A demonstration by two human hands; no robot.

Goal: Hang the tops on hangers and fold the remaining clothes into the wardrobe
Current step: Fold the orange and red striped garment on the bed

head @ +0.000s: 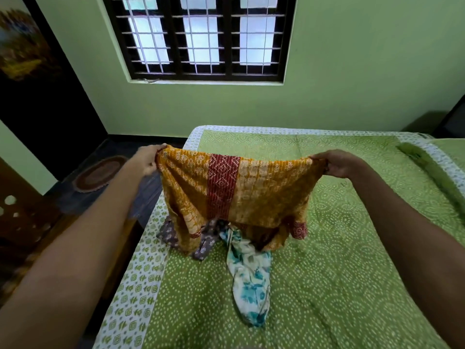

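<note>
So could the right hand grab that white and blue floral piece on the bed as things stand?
Probably not yet: the right hand grips the mustard garment, held up with the left hand above the floral cloth. It must let go first.

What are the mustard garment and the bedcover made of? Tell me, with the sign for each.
Mustard garment: thin printed woven cloth, likely cotton, matte; it drapes limply between both hands.
Bedcover: printed cotton by the look, matte; it lies flat with faint creases.

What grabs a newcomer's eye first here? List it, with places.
The mustard garment with a red band, stretched mid-frame between the left hand and right hand above the bed. Below it lies a white and teal floral garment; the barred window sits behind.
</note>
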